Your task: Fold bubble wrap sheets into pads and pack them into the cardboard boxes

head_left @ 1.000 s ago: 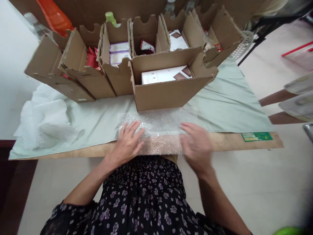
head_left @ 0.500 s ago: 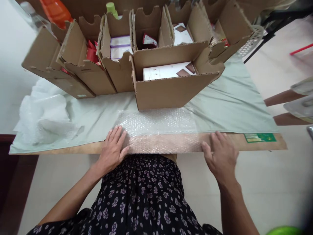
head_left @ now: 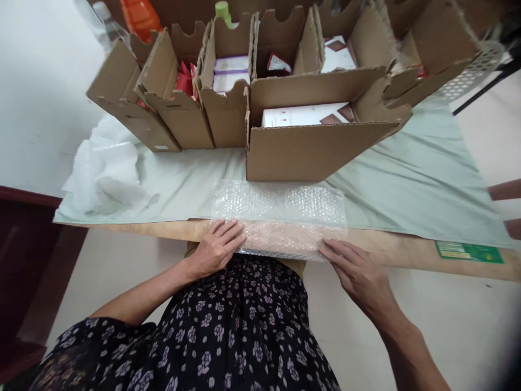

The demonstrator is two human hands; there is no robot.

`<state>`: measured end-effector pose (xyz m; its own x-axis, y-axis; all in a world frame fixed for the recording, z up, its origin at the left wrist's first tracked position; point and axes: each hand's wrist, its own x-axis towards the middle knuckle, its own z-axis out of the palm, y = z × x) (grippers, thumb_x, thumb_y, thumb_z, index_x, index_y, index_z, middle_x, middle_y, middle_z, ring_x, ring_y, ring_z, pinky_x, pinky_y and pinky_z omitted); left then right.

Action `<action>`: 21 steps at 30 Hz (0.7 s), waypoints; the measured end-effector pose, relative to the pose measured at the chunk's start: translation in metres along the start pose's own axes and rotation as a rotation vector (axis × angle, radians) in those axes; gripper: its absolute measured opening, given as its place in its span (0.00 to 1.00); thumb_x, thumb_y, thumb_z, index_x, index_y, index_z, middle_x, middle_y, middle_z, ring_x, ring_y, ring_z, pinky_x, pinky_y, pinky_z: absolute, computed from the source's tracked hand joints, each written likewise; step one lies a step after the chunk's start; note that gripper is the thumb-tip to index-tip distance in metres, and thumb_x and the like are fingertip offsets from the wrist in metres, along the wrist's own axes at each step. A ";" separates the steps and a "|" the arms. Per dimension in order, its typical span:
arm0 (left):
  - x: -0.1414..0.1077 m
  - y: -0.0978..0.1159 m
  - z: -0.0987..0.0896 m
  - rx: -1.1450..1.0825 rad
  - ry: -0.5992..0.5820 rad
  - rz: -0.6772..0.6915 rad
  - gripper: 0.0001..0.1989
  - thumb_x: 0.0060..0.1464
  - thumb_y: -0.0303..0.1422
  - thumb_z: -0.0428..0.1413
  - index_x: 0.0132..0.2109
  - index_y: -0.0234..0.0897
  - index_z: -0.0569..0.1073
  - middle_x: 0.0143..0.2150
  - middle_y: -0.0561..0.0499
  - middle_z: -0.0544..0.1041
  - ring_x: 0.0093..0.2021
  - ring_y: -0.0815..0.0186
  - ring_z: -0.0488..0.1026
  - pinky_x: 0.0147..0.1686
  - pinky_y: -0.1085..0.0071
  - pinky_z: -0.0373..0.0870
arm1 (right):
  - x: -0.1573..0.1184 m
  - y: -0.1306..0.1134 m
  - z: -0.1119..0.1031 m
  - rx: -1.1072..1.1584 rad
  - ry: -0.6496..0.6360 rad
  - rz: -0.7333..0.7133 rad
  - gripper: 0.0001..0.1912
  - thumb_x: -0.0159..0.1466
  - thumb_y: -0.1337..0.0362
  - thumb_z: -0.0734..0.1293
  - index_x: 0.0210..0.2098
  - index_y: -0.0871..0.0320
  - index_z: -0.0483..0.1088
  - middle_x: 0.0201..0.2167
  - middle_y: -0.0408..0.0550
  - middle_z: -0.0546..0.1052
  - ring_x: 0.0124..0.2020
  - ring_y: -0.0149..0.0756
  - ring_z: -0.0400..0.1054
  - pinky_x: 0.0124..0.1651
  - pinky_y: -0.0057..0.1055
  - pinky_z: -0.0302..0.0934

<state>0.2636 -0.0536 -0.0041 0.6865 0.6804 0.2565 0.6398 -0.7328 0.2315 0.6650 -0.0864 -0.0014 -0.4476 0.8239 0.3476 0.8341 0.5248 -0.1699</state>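
A sheet of bubble wrap (head_left: 280, 217) lies flat at the table's front, its near edge reaching the board's rim. My left hand (head_left: 217, 247) rests on the sheet's near left corner, fingers stretched out and slightly apart. At the near right corner, my right hand (head_left: 356, 271) touches the wrap with extended fingertips; its thumb is mostly hidden. Just behind the sheet stands an open cardboard bin (head_left: 313, 152), with a white box (head_left: 301, 115) with brown patterns inside.
Behind stands a row of cardboard bins (head_left: 228, 119) holding red packets and boxes. Crumpled bubble wrap (head_left: 109, 168) lies on the left of the green cloth (head_left: 431, 179). A green label (head_left: 468, 251) is on the wooden edge at right. Bottles (head_left: 140, 19) stand at the back left.
My right hand has moved left from the bare wooden edge onto the bubble wrap's right corner. My left hand stays at the left corner. The view has turned left.
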 end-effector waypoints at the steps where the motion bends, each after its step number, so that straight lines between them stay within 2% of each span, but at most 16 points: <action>1: 0.000 0.000 0.000 -0.035 0.042 0.017 0.23 0.66 0.23 0.54 0.66 0.38 0.73 0.65 0.40 0.78 0.69 0.51 0.71 0.67 0.45 0.68 | -0.002 0.002 -0.004 0.051 0.003 -0.002 0.16 0.74 0.70 0.63 0.56 0.52 0.77 0.54 0.48 0.83 0.53 0.44 0.78 0.53 0.41 0.69; 4: 0.003 0.001 -0.003 -0.163 0.123 0.061 0.22 0.65 0.22 0.54 0.64 0.39 0.75 0.57 0.42 0.84 0.62 0.55 0.79 0.58 0.49 0.76 | -0.004 0.006 -0.012 0.194 0.021 0.034 0.15 0.74 0.68 0.64 0.56 0.50 0.76 0.51 0.47 0.85 0.52 0.42 0.79 0.56 0.41 0.70; 6: 0.005 0.000 -0.008 -0.220 0.134 0.050 0.22 0.65 0.23 0.55 0.63 0.40 0.75 0.56 0.44 0.84 0.61 0.56 0.79 0.58 0.50 0.77 | -0.007 0.008 -0.013 0.240 0.047 0.084 0.14 0.73 0.65 0.66 0.56 0.49 0.77 0.51 0.47 0.84 0.54 0.43 0.79 0.58 0.43 0.70; 9: 0.003 -0.008 -0.017 -0.192 0.093 -0.032 0.24 0.65 0.28 0.59 0.67 0.40 0.72 0.64 0.41 0.79 0.68 0.51 0.73 0.66 0.42 0.70 | -0.013 0.013 -0.010 0.233 0.062 0.179 0.16 0.71 0.60 0.68 0.58 0.50 0.77 0.59 0.51 0.81 0.60 0.50 0.76 0.63 0.51 0.69; 11: 0.000 -0.018 -0.021 -0.156 0.064 -0.081 0.27 0.63 0.32 0.61 0.68 0.38 0.71 0.68 0.37 0.74 0.72 0.47 0.68 0.68 0.37 0.66 | -0.017 0.017 -0.007 0.233 0.060 0.237 0.16 0.71 0.60 0.68 0.56 0.50 0.78 0.62 0.52 0.79 0.64 0.52 0.73 0.65 0.54 0.68; 13: -0.002 -0.028 -0.024 -0.169 0.057 -0.097 0.24 0.62 0.32 0.61 0.64 0.37 0.74 0.69 0.36 0.74 0.72 0.45 0.67 0.67 0.37 0.67 | -0.020 0.020 -0.005 0.277 0.070 0.271 0.12 0.71 0.61 0.68 0.50 0.49 0.81 0.61 0.51 0.79 0.65 0.51 0.72 0.67 0.55 0.67; 15: -0.002 -0.035 -0.028 -0.239 0.077 -0.099 0.14 0.62 0.29 0.59 0.54 0.38 0.80 0.64 0.38 0.79 0.70 0.46 0.71 0.66 0.40 0.69 | -0.021 0.022 -0.007 0.379 0.097 0.308 0.09 0.71 0.62 0.68 0.44 0.50 0.81 0.58 0.51 0.81 0.65 0.50 0.72 0.67 0.55 0.67; 18: 0.004 -0.039 -0.038 -0.457 0.098 -0.185 0.07 0.63 0.27 0.57 0.41 0.39 0.80 0.53 0.43 0.86 0.61 0.53 0.80 0.61 0.50 0.76 | -0.016 0.019 -0.013 0.611 0.164 0.463 0.07 0.70 0.59 0.69 0.40 0.52 0.79 0.53 0.53 0.83 0.59 0.49 0.77 0.63 0.53 0.71; 21: 0.014 -0.039 -0.044 -0.582 0.082 -0.313 0.04 0.60 0.33 0.61 0.41 0.39 0.79 0.53 0.41 0.85 0.58 0.53 0.81 0.60 0.54 0.77 | -0.009 0.015 -0.017 0.746 0.237 0.683 0.11 0.68 0.53 0.71 0.36 0.54 0.77 0.44 0.53 0.85 0.47 0.46 0.81 0.53 0.46 0.76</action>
<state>0.2334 -0.0159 0.0322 0.4553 0.8759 0.1596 0.4981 -0.3991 0.7698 0.6866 -0.0892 0.0085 0.1876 0.9747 0.1215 0.4390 0.0274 -0.8981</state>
